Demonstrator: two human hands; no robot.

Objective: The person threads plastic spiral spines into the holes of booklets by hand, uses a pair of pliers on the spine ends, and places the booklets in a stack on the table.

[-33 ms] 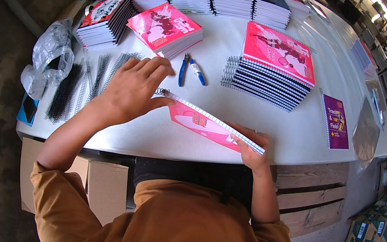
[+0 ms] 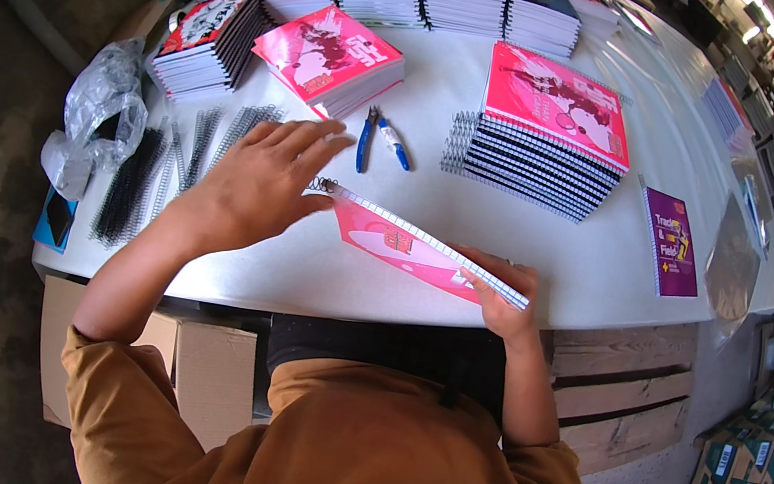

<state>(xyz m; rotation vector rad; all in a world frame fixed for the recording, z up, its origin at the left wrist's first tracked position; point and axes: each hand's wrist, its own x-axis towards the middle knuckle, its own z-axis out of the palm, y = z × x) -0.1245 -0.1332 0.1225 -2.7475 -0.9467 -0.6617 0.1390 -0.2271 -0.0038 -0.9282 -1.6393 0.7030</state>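
A pink-covered notebook (image 2: 397, 244) is held tilted above the near edge of the table, its bound edge facing up. My right hand (image 2: 502, 299) grips its right end between thumb and fingers. A dark wire spiral coil (image 2: 322, 185) sticks out past the left end of the bound edge; how far it runs inside the holes is hard to make out. My left hand (image 2: 260, 181) hovers at that coil end, fingers spread and thumb apart, gripping nothing. Just beyond lie blue-handled cutters (image 2: 364, 142) and a second blue-and-white hand tool (image 2: 394, 145).
Loose spiral coils (image 2: 127, 191) and a crumpled plastic bag (image 2: 103, 116) lie at left. Behind stand a pink book stack (image 2: 353, 70) and a pile of coil-bound pink notebooks (image 2: 552, 157). A purple booklet (image 2: 671, 241) lies at right. A cardboard box (image 2: 209, 376) sits below the table.
My left fingers have straightened and spread, and the thumb has drawn slightly away from the notebook's corner. The right hand and notebook stay in place.
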